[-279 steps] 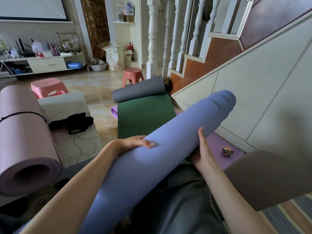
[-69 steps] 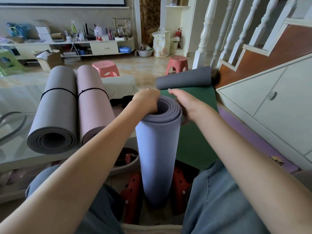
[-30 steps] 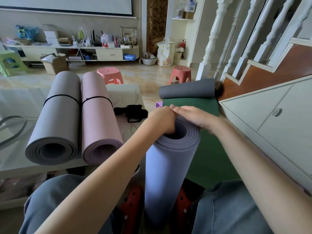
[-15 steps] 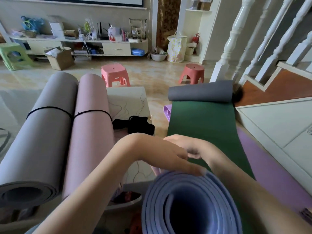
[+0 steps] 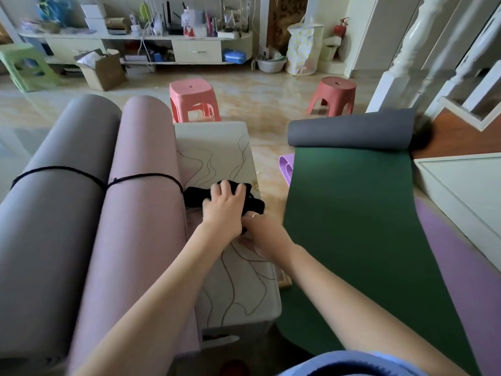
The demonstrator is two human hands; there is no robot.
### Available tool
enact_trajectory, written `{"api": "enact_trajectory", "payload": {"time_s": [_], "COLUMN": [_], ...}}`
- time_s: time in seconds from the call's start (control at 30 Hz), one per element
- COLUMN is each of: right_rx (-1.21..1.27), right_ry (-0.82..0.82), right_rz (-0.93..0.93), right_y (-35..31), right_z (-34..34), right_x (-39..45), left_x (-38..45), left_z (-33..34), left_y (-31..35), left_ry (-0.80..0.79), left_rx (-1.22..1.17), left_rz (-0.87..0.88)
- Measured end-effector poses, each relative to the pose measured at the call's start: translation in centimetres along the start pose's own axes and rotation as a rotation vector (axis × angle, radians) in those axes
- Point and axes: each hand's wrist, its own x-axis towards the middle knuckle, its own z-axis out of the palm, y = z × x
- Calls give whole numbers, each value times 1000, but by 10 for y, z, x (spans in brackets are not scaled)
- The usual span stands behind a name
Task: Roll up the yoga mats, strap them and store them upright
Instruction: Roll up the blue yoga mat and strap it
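The blue mat point(image 5: 349, 362) sits at the bottom, closest. Further out, on the bench's point(image 5: 238, 289) right edge, both hands reach the black straps point(image 5: 195, 195): left hand point(image 5: 223, 208) fingers curl on them, right hand point(image 5: 261, 232) fingers are hidden.

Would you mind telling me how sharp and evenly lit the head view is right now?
Head view: soft motion blur on the hands and black straps; wide-angle bending at the stair post; daylight glare on the floor; the blue mat at the bottom edge is blurred.
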Motion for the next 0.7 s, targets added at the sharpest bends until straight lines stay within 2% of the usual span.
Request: {"api": "enact_trajectory", "payload": {"time_s": [0.1, 0.13, 0.27, 0.33, 0.4, 0.5, 0.57, 0.63, 0.7], "right_rx": [19, 31, 81, 228, 442, 672, 831, 937, 953], "right_ry": [24, -12, -190, -233, -194, -15, 110, 140, 89], "right_rz": [46, 70, 110, 142, 220, 388, 479, 512, 517], "right_y": [-13, -16, -20, -10, 3, 19, 25, 25, 22], "right_z": [-4, -8, -26, -28, -26, -24, -25, -33, -42], "right_x": [-2, -3, -19, -30, -43, -59, -66, -69, -72], "left_x": [23, 29, 37, 34, 32, 30, 26, 20, 13], "left_z": [20, 27, 40, 40, 38, 30, 29, 31, 29], "left_y": [-7, -10, -29, -39, -45, -46, -43, -39, -31], "left_ry": [-196, -234, -81, 16, 107, 162, 20, -87, -29], "left_rx": [-90, -92, -9, -72, -206, -355, -220, -77, -61], "left_rz": [-33, -41, -53, -91, -145, -257, -245, -169, -54]}}
